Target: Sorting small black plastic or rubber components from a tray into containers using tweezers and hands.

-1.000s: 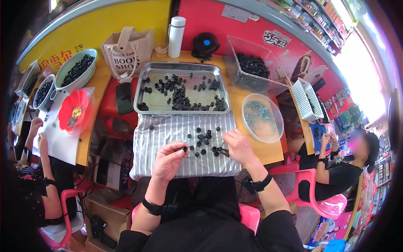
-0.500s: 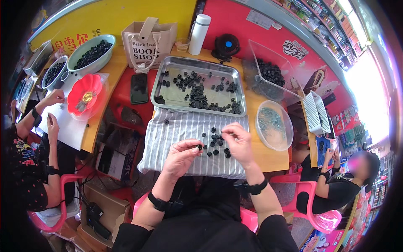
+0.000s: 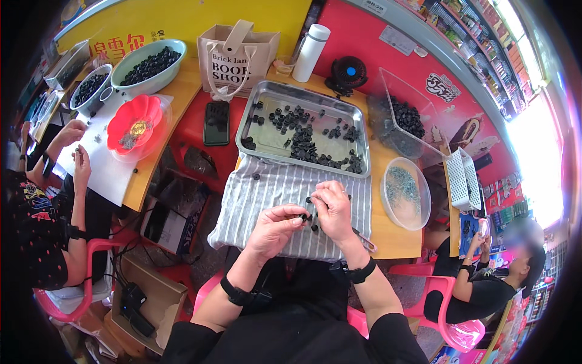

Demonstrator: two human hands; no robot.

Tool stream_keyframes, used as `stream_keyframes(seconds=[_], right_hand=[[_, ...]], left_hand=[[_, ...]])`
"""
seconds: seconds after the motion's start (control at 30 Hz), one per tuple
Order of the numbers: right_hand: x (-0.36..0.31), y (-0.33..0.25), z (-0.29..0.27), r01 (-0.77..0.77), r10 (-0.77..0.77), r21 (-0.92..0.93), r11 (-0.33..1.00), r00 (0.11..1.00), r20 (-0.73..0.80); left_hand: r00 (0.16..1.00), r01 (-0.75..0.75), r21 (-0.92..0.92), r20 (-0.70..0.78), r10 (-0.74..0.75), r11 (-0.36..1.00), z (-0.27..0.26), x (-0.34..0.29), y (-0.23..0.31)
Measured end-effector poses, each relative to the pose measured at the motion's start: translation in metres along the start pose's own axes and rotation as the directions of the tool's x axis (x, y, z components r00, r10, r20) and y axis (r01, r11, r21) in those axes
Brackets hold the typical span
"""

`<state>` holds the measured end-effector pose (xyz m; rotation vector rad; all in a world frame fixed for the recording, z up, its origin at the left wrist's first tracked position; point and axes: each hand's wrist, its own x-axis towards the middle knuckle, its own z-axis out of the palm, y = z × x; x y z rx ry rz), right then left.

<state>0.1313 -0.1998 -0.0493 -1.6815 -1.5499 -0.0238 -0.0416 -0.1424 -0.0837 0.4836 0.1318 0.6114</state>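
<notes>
Over the striped cloth [image 3: 242,206], my left hand [image 3: 273,230] pinches a small round black part [image 3: 303,218] between thumb and fingertips. Close beside it, my right hand [image 3: 333,209] has its thumb and fingers pressed together; whatever is in that pinch is too small to make out. Several more black parts lie on the cloth, partly hidden under the right hand, with one [image 3: 314,228] showing just below the fingertips. Beyond the hands stands a metal tray [image 3: 260,151] holding many such black parts.
A round clear tub [image 3: 405,212] of tiny bluish pieces sits right of the cloth, with a clear bin [image 3: 418,142] of black parts behind. A phone [image 3: 216,124], tote bag [image 3: 236,57], white bottle [image 3: 311,54] and small fan [image 3: 347,74] stand around the tray. People work at both sides.
My right hand has come in toward the left, so their fingertips are now nearly together. The left hand keeps its black part. The whole view has shifted slightly.
</notes>
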Motion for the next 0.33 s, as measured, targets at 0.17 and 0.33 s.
stream_keyframes(seconds=[0.17,0.33], right_hand=[[-0.0005,-0.0010,-0.0001,0.036,-0.035,-0.056,0.998,0.999,0.004],[-0.0006,-0.0027,0.0000,0.123,-0.111,-0.180,0.976,0.991,0.074]], left_hand=[[1.000,0.005,-0.001,0.004,-0.005,1.000,0.0003,0.0007,0.0000],[1.000,-0.009,0.009,0.023,0.009,1.000,0.0005,0.0007,-0.0005]])
